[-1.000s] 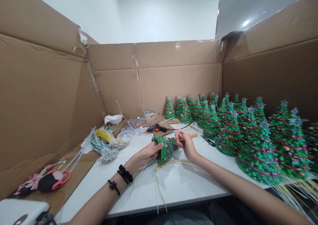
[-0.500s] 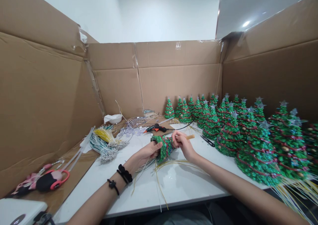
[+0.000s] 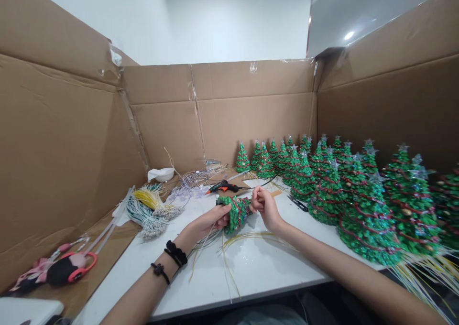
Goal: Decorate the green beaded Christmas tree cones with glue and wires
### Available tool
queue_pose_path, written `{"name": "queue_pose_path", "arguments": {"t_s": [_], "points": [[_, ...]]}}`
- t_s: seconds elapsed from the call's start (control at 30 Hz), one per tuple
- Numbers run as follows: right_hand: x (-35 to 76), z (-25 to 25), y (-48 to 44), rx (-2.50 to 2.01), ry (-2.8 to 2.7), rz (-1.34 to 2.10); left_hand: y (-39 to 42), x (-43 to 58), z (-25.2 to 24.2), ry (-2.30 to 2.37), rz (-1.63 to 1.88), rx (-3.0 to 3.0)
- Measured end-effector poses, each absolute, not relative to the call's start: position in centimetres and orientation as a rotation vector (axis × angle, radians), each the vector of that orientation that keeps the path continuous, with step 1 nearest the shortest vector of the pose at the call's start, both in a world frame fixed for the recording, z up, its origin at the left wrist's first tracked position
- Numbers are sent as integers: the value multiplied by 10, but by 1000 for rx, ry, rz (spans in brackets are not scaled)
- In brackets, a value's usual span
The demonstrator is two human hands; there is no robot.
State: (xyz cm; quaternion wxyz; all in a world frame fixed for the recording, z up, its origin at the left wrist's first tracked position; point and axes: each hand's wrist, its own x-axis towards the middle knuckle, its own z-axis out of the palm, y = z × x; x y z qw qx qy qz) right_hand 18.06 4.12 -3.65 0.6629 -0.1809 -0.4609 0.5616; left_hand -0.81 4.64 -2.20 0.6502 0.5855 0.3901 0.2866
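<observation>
Fingers of the left hand [image 3: 211, 217] are gripping a green tree [image 3: 236, 215] around its wide base end. The tree is lying sideways in that grip, its narrow end pointing toward the right hand [image 3: 267, 209]. Fingers of the right hand are curling close together at that narrow end; whether they are pinching anything cannot be told.

Below the left fingers, thin wires [image 3: 228, 263] are trailing over the white surface [image 3: 272, 270] toward the near edge. Just beyond the right hand, a tan stick [image 3: 277, 193] is showing; contact is unclear. Farther beyond the left fingers, a glue gun [image 3: 223, 187] is resting, its nozzle pointing left. Right of the right fingers, black snips [image 3: 298, 203] are lying near the standing trees [image 3: 324, 196]. Left of the left fingers, wire bundles [image 3: 150, 212] are lying in a heap.

Likely hazards: the wires are hanging loose, so a turn of the tree could be snagging them under the left wrist. Excess squeezing by the left fingers could be deforming the tree; too light a hold could be letting it roll under pressure from the right. A wide rightward sweep of the right arm could be toppling the nearest standing trees.
</observation>
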Motion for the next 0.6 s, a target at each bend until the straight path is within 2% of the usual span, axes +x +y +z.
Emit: {"name": "queue_pose_path", "arguments": {"t_s": [0.13,0.6], "points": [[179,-34,44,-390,-1021,1311,51,-12,-19,774,575,1229],[177,-24,47,-362,-1230,1263,55,6,-30,1132,799,1363]]}}
